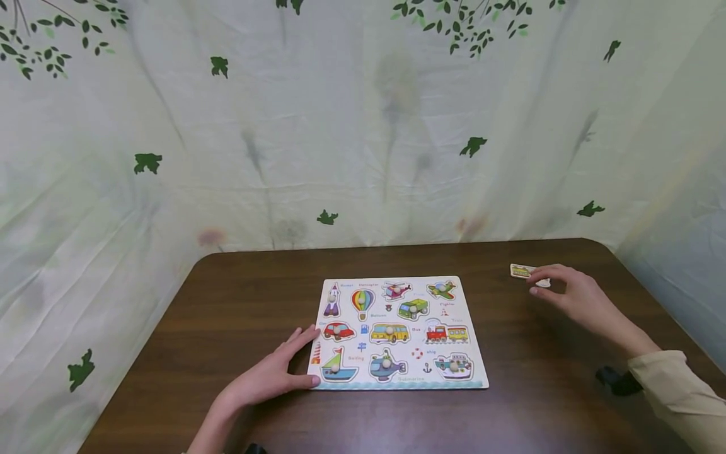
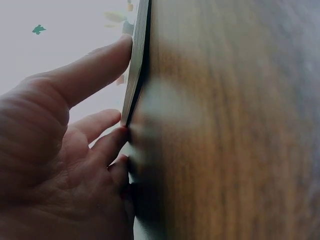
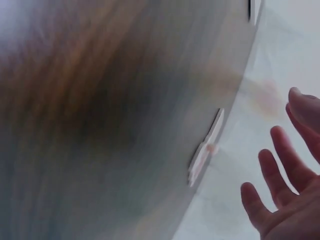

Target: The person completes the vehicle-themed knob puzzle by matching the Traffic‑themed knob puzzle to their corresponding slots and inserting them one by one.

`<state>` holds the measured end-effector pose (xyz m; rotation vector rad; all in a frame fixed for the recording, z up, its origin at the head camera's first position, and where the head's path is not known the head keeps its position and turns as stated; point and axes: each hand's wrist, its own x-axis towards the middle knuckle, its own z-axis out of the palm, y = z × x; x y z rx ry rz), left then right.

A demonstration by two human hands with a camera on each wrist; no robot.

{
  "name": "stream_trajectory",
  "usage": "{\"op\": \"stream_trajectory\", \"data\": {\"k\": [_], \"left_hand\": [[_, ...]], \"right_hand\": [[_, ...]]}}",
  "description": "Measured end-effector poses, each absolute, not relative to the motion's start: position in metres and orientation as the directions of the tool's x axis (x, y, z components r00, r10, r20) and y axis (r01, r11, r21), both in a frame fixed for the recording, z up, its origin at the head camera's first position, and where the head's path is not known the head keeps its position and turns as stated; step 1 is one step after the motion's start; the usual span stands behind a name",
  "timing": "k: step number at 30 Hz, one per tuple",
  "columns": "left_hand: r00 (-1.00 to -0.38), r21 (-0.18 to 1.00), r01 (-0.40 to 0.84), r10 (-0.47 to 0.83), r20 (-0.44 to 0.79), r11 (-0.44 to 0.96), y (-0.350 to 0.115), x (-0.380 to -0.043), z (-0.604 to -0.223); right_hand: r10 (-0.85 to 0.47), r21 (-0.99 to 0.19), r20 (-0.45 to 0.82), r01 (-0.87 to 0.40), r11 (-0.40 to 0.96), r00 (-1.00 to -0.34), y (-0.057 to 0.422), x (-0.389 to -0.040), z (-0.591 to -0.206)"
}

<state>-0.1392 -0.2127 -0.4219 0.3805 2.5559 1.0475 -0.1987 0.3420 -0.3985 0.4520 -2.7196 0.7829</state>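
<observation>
A puzzle board [image 1: 416, 353] with pictures of vehicles lies flat on the table. Along its left edge, my left hand [image 1: 269, 378] has its fingers spread, and the thumb [image 1: 306, 381] lies on the near left corner. The left wrist view shows the fingertips right at the board's edge [image 2: 135, 75]. Over to the right, a loose flat puzzle piece [image 1: 520, 271] with a yellow picture lies on the table, partly hidden by my right hand [image 1: 584, 302]. In the right wrist view, that piece [image 3: 205, 150] has a small knob, and my relaxed fingers [image 3: 270, 172] are apart from it, holding nothing.
The brown wooden table [image 1: 227, 302] has rounded far corners. Behind it hangs a pale curtain [image 1: 351, 126] with leaf prints. Knobbed pieces such as a red car [image 1: 334, 334] and a submarine [image 1: 391, 369] sit in the board.
</observation>
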Motion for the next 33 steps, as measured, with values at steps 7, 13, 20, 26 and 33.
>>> {"op": "stream_trajectory", "data": {"k": [7,13,20,26,33], "left_hand": [[-0.901,0.714,0.116,0.375,-0.216,0.690,-0.212,-0.138,-0.420],[-0.902,0.713,0.100,0.366,-0.229,0.694,-0.212,-0.137,-0.419],[-0.903,0.707,0.109,0.367,-0.223,0.698,-0.213,-0.138,-0.419],[-0.903,0.710,0.104,0.366,-0.226,0.696,-0.212,-0.139,-0.419],[-0.904,0.710,0.106,0.365,-0.223,0.696,-0.211,-0.137,-0.420]], "right_hand": [[-0.140,-0.485,0.388,-0.331,0.810,-0.911,0.353,-0.214,-0.405],[-0.101,-0.506,0.401,-0.313,0.804,-0.910,0.361,-0.225,-0.410],[-0.049,-0.537,0.379,-0.263,0.801,-0.924,0.368,-0.234,-0.415],[-0.077,-0.541,0.258,-0.210,0.814,-0.963,0.371,-0.247,-0.417],[-0.092,-0.546,0.160,-0.166,0.821,-0.983,0.374,-0.258,-0.420]]}}
